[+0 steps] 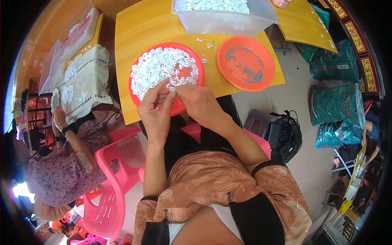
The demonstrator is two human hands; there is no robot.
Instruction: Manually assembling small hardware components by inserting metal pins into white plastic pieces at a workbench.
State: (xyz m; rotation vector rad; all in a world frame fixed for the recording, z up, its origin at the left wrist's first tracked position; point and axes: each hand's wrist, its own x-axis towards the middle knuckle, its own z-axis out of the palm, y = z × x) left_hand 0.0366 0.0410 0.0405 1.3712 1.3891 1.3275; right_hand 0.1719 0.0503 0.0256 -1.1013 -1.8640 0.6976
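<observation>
My left hand (157, 108) and my right hand (199, 101) meet fingertip to fingertip over the near rim of a red plate (179, 47) heaped with small white plastic rings (161, 67). Pinched between the fingertips of both hands is one small white piece (172, 88); its exact shape is too small to tell. To the right, a second orange-red plate (245, 63) carries a thin scatter of small grey metal pins (250, 73). Both plates rest on a yellow wooden table (134, 36).
A clear plastic tub (224, 16) of white parts stands at the table's far edge. A few loose white pieces (207, 44) lie between the plates. A person in a patterned top (65, 163) works at the left table. Pink plastic chair (110, 179), black bag (286, 134), green sacks (335, 104).
</observation>
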